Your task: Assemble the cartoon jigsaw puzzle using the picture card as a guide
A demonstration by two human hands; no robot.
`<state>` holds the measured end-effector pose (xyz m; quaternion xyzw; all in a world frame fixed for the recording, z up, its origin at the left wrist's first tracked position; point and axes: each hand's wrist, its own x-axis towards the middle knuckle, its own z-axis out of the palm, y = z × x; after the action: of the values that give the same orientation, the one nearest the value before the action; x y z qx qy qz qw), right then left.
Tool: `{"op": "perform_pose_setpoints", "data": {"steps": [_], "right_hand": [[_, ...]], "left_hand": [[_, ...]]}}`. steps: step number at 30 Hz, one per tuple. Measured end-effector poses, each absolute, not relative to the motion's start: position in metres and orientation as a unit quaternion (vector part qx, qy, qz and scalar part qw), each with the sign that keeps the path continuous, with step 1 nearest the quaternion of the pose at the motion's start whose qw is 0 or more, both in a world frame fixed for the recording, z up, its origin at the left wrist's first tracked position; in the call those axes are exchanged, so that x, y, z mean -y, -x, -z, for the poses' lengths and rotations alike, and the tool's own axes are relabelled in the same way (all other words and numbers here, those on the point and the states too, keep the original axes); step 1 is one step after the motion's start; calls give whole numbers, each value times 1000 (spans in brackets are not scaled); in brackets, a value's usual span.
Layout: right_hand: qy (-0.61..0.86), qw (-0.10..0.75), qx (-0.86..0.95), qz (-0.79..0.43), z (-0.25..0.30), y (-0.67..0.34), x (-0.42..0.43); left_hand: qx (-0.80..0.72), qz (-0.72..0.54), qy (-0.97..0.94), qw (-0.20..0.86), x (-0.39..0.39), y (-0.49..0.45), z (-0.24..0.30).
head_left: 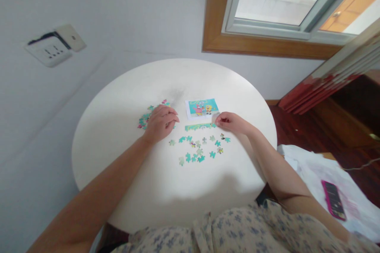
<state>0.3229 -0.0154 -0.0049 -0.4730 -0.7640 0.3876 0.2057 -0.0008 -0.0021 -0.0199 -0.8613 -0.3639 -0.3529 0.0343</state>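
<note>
On a round white table (166,189) lies a small cartoon reference picture (202,108). Below it runs a joined strip of teal puzzle pieces (199,127). My right hand (233,122) pinches a piece at the strip's right end, fingers closed. My left hand (161,121) rests on the table with fingers curled, beside a pile of loose pieces (145,119) to its left. Several loose teal pieces (199,151) are scattered in front of both hands.
A white wall with a socket plate (52,50) stands behind the table. A wood-framed window (276,19) is at the upper right. A phone in a pink case (333,199) lies on white cloth at the right, over dark wooden floor.
</note>
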Motion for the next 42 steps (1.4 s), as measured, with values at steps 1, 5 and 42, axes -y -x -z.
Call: {"op": "perform_pose_setpoints", "data": {"steps": [1,5,42], "right_hand": [[473,204,767,-384,5,-322,15],[480,194,774,-364,8,-321,12],[486,201,805,-275,15,-315,16]], "left_hand": [[367,349,862,33,2,1,20],[363,343,866,33,2,0,20],[262,94,959,-44,48,-64,12]]}}
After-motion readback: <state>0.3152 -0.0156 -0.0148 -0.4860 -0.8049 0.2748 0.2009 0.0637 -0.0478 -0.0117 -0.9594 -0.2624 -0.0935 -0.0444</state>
